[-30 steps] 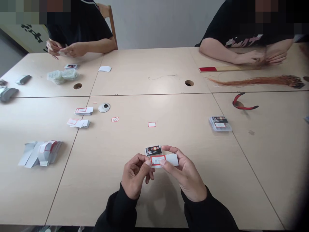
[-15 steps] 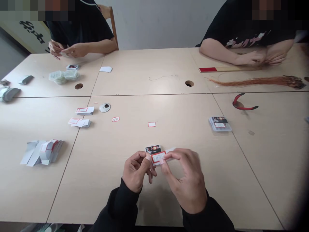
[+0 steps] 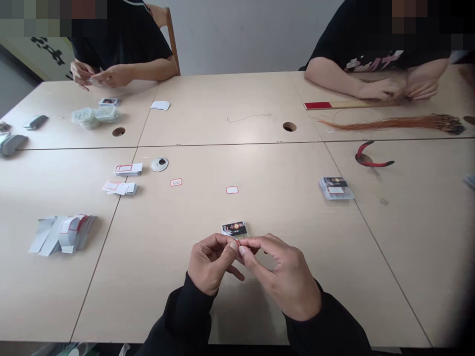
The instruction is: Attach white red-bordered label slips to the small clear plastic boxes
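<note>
My left hand (image 3: 212,263) and my right hand (image 3: 285,273) meet low in the middle, both closed in a thumb-and-finger pinch. Between the touching fingertips is a red-bordered paper label (image 3: 238,243). Only a small red-and-white bit of it shows; the fingers hide the remainder. Just beyond the fingertips lies a small clear plastic box (image 3: 234,229) with a black printed label, its near part covered by my hands. A little farther off, a small blank red-edged sticker (image 3: 232,190) and another with writing (image 3: 176,182) lie flat on the table.
To the left are label stacks (image 3: 128,169), a bundle of paper strips (image 3: 63,235) and a round white disc (image 3: 159,164). At right stand stacked plastic boxes (image 3: 336,189) and red-handled pliers (image 3: 373,158). Two people work across the table, near a bundle of brown strands (image 3: 393,123).
The label faced me before and is now mostly hidden between the fingers. My right fingertips have moved left to meet my left ones. More of the box shows.
</note>
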The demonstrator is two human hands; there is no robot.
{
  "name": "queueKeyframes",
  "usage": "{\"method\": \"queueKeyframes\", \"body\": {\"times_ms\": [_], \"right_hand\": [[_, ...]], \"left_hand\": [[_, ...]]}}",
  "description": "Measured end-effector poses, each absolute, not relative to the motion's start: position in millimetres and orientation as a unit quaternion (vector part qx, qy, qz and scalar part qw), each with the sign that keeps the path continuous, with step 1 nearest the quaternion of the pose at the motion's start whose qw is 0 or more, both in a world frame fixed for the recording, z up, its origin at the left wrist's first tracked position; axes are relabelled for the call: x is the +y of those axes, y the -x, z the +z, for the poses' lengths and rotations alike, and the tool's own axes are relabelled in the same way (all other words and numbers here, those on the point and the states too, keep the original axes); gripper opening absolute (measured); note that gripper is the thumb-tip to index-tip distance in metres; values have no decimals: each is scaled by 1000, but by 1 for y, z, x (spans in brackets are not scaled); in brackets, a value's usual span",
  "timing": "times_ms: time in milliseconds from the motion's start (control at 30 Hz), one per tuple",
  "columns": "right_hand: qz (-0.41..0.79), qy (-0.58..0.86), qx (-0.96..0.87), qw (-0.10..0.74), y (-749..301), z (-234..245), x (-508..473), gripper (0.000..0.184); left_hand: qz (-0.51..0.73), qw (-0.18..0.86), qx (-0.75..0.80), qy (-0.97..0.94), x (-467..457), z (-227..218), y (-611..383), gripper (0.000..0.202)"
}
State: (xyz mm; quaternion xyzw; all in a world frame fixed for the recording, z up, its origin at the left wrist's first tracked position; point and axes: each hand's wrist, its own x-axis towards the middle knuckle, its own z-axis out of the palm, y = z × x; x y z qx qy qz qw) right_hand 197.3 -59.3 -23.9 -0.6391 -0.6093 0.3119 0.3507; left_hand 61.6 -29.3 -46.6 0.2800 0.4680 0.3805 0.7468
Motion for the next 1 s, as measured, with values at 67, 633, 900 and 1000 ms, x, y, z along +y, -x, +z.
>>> {"method": "queueKeyframes", "body": {"times_ms": [67,633,900,1000], "right_hand": [[315,634,-622,334,-199,-24,-58,14],[300,651,-626,305,-199,-21,-56,12],[325,645,-631,285,-204,-21,-50,13],[318,638,-638,291,-204,-22,-50,13]], "left_hand": [[372,751,472,-275,-29,-46,-61,33],[371,675,491,-406,-35,-50,-57,25],[343,613,505,-501,-36,-50,-54,22],[330,595,517,-520,-36,-47,-54,20]]}}
